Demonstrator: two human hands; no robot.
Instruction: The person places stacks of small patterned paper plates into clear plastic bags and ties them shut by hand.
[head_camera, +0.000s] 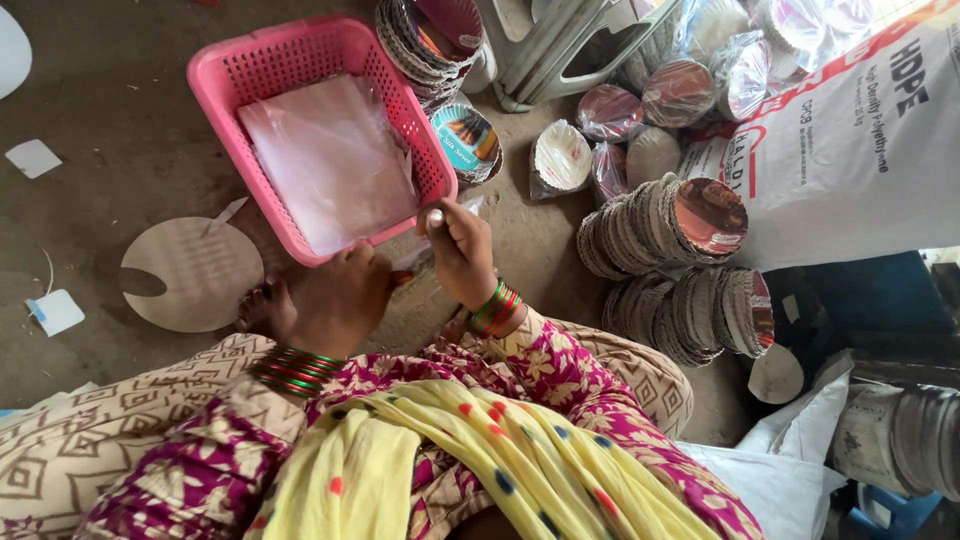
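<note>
— Two hands met at the near edge of the pink basket?

— Yes. The right hand was closed, pinching a thin clear bag; the left hand was curled beside it, its hold not discernible.

— And the stock?

— Clear bags lay flat in the basket, within reach. Paper plates stood stacked at the right.

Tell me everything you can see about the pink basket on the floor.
The pink basket is rectangular, apparently plastic, with lattice walls and a solid rim. It sits upright, turned at an angle, on the grey floor. Inside lies a flat stack of clear plastic bags. The left hand rests near its front rim; actual contact is unclear.
</note>
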